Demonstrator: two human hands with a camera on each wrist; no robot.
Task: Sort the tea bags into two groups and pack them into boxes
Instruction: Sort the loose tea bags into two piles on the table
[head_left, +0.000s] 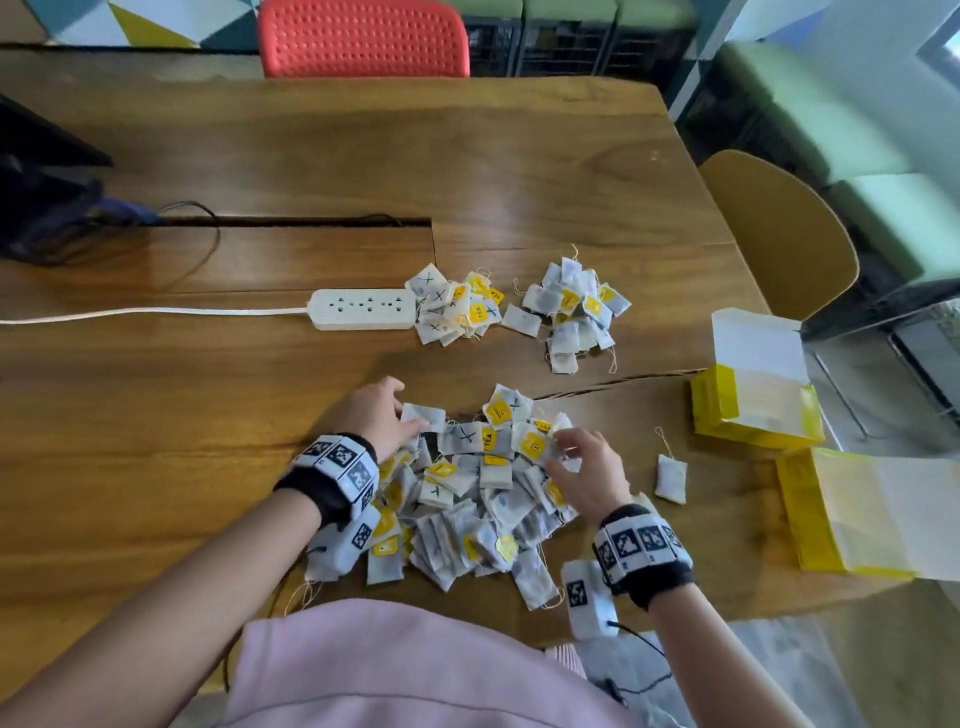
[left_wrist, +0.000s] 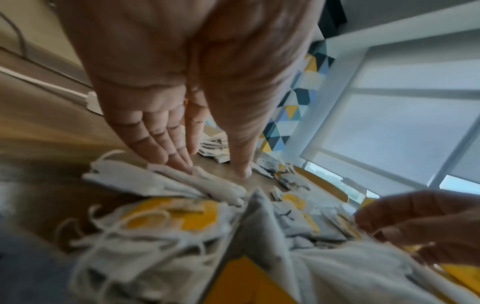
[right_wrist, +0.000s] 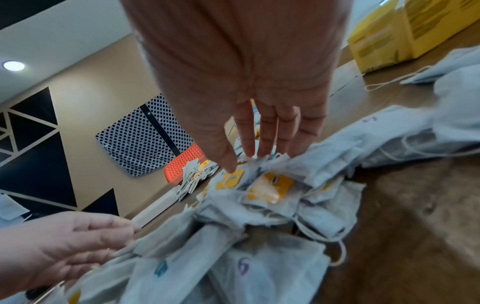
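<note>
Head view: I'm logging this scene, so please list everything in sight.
main pile: one, white bags with yellow tags, table's near edge
sorted piles: two, white and yellow, farther back; left pile, right pile
stray bag: one, white, right of the main pile
boxes: two, yellow, open, at right; far box, near box
power strip: one, white, beside the left pile
chairs: red chair beyond the table; yellow chair at right
table: one, brown wood
hands: left hand, right hand, fingers extended on the main pile
</note>
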